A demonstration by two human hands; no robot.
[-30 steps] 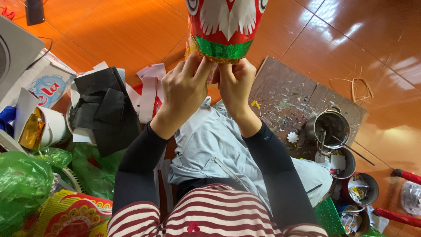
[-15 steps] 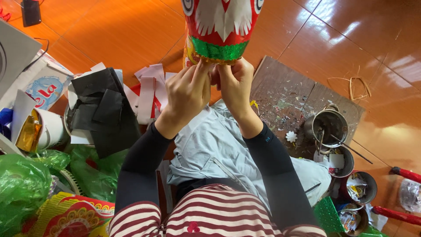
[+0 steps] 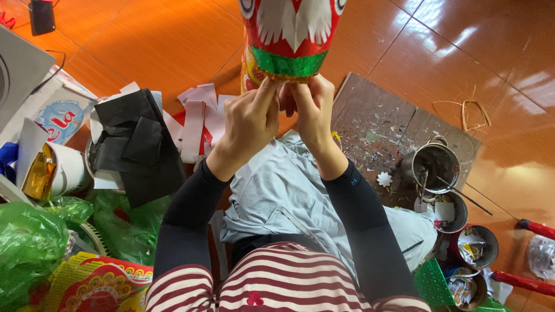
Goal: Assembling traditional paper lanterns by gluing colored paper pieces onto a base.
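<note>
I hold up a red paper lion-head mask (image 3: 292, 29) with white fringe and a glittery green band along its lower edge. My left hand (image 3: 250, 124) pinches that green edge from the left. My right hand (image 3: 312, 107) grips the same edge just beside it, fingers curled against the band. Both hands touch each other under the mask. My forearms are in black sleeves above my grey trousers (image 3: 283, 196) and striped red-and-white shirt (image 3: 277, 286).
Black paper sheets (image 3: 139, 144) and red and white paper strips (image 3: 193, 121) lie on the orange floor at left. Green plastic bags (image 3: 34, 242) fill the lower left. A paint-spattered board (image 3: 376, 127) carries a metal pot (image 3: 433, 164); several tins (image 3: 474, 245) stand at right.
The mask and both hands have shifted slightly upward and left in view. My left fingers have slid closer along the green band toward my right hand.
</note>
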